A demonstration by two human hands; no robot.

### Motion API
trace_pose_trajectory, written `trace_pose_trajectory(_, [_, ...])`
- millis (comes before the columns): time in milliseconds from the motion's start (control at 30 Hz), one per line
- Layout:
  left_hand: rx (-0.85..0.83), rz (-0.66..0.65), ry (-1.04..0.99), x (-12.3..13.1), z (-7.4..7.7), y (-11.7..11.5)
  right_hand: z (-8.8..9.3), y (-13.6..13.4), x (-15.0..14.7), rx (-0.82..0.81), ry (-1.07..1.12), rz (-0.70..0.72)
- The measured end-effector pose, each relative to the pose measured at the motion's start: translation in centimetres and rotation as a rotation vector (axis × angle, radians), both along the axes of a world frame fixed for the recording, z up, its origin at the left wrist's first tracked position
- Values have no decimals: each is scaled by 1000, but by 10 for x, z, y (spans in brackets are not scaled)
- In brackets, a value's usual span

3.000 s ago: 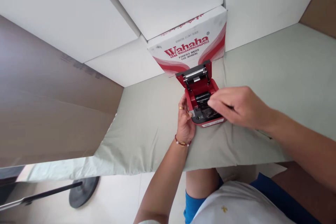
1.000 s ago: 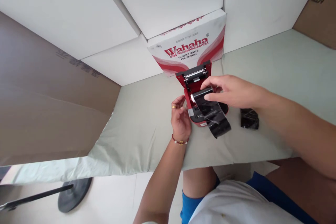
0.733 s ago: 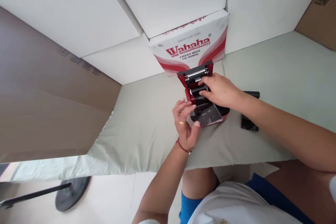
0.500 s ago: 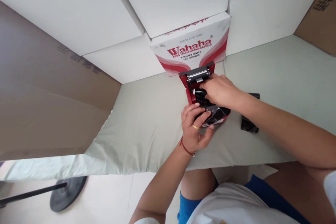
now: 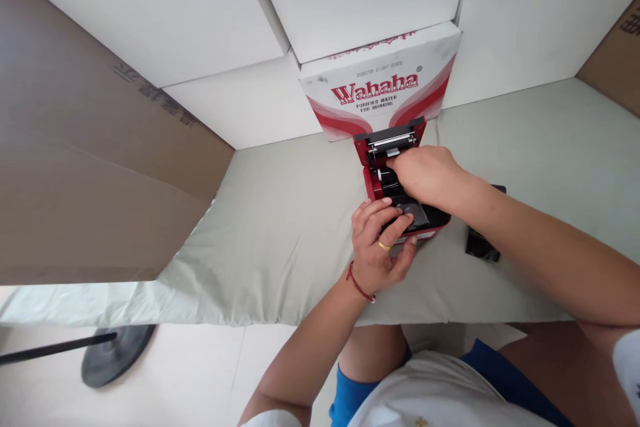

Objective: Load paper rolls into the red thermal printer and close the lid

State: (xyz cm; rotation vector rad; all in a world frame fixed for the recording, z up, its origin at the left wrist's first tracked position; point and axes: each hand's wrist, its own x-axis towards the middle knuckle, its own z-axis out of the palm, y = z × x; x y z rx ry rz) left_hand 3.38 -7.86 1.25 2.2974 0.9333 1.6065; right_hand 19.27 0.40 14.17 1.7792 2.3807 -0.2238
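Note:
A small red printer (image 5: 371, 183) stands on the cloth with its lid (image 5: 390, 135) raised, showing a metal bar and rollers. Glossy black ribbon film (image 5: 417, 212) lies across its inside, and a black roll with a white core end (image 5: 381, 175) sits further back. My left hand (image 5: 383, 240) grips at the near edge, fingertips pressing on the film and thumb against the printer's front. Reaching in from the right, my right hand (image 5: 430, 177) has its fingers curled beside the roll, below the lid's rollers. Its fingertips are mostly hidden, so what they pinch does not show.
A white and red Wahaha water carton (image 5: 385, 93) stands right behind the printer. Dark glossy pieces (image 5: 483, 245) lie on the green cloth (image 5: 280, 227) under my right forearm. White boxes (image 5: 230, 107) line the back; a large brown carton (image 5: 100, 147) stands at the left.
My right hand's fingers have curled in more over the roll and the hand has shifted slightly. My left hand keeps its place at the front. The whole view has shifted a little.

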Motion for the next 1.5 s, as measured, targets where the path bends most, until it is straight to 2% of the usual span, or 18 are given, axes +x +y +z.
trace_pose_trajectory(200, [78, 17, 16, 3, 4, 0, 3, 2, 0, -26, 3, 11])
trace_pose_trajectory(367, [43, -5, 17, 4, 6, 0, -2, -1, 5, -35, 28, 53])
trace_pose_trajectory(600, [57, 28, 43, 4, 7, 0, -1, 2, -6, -36, -25, -12])
trace_pose_trajectory(900, [83, 55, 68, 3, 12, 1, -6, 0, -1, 4, -40, 17])
trace_pose_trajectory(1233, [73, 56, 39, 3, 13, -1, 4, -5, -7, -16, -47, -21])
trace_pose_trajectory(1500, [71, 37, 73, 0, 11, -1, -10, 3, -10, 10, -40, -61])
